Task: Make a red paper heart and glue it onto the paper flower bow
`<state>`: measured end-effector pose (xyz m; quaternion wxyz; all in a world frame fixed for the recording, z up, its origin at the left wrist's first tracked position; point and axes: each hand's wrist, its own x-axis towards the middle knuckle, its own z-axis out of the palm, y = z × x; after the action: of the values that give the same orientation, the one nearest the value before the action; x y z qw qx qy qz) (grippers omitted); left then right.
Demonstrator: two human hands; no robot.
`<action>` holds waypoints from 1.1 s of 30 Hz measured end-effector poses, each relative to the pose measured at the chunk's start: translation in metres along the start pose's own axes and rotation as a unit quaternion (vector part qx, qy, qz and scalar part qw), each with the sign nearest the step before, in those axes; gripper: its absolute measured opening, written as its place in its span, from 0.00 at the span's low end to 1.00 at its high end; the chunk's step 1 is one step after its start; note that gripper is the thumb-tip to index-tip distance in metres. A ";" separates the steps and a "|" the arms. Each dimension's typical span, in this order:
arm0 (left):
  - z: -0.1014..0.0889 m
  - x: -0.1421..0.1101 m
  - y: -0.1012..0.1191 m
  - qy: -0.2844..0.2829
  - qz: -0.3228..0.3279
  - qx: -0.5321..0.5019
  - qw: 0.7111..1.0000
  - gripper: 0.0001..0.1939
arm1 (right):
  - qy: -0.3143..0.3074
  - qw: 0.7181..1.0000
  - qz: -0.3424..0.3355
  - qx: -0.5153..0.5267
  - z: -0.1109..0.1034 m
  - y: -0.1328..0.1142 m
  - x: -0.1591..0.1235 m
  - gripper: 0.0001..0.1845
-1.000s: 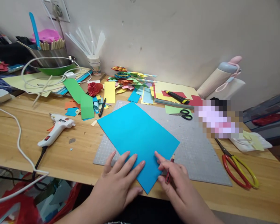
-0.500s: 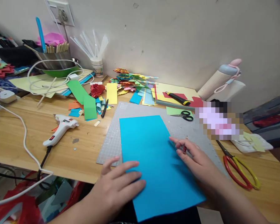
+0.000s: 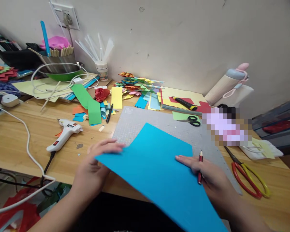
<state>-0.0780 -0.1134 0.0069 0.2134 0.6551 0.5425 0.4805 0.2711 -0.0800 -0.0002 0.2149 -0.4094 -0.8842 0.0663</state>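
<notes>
A large sheet of blue paper (image 3: 157, 170) slants over the near edge of the grey cutting mat (image 3: 159, 117), its near part beyond the table edge. My left hand (image 3: 96, 164) grips the sheet's left corner, fingers above it and thumb below; the fingertips are blurred. At the sheet's right side, my right hand (image 3: 207, 170) has its fingers laid on top, with the thumb hidden. A short dark red pencil (image 3: 200, 169) is tucked between the fingers of that hand, its tip pointing away from me.
A white glue gun (image 3: 65, 132) lies at left, its cord running off the table. Small black-handled scissors (image 3: 193, 120) rest on the mat; larger red-and-yellow scissors (image 3: 250, 180) lie at right. A utility knife (image 3: 185, 103), paper scraps, paper flowers (image 3: 132, 83) and a cup of sticks (image 3: 101, 69) stand behind.
The blue sheet has been turned and drawn toward me, and its left corner is now lifted. My left hand went from lying on the sheet to gripping that corner. The right hand keeps the pencil.
</notes>
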 end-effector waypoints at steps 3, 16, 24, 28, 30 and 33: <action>-0.002 -0.004 -0.001 0.135 -0.099 0.072 0.983 0.16 | 0.006 0.996 -0.060 -0.070 0.004 -0.013 0.005 0.18; 0.003 -0.057 0.006 -0.054 0.192 0.258 0.945 0.14 | -0.030 0.992 -0.081 -0.096 0.039 -0.082 0.020 0.21; 0.015 -0.039 -0.007 -0.025 0.160 0.249 0.955 0.14 | -0.016 0.995 -0.043 -0.093 0.015 -0.046 0.003 0.18; 0.028 -0.041 -0.002 -0.053 0.150 0.272 0.949 0.14 | -0.022 0.993 -0.057 -0.103 0.015 -0.030 -0.012 0.21; 0.030 -0.050 -0.001 -0.049 0.133 0.298 0.944 0.15 | -0.022 0.991 -0.067 -0.110 0.018 -0.027 -0.019 0.22; 0.029 -0.070 -0.004 0.010 0.117 0.310 0.943 0.17 | -0.013 0.991 -0.073 -0.114 0.023 -0.027 -0.025 0.23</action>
<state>-0.0517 -0.1688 -0.0373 -0.0636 0.7430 0.5863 0.3164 0.2572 -0.1150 -0.0211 0.1593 -0.3644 -0.9164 -0.0450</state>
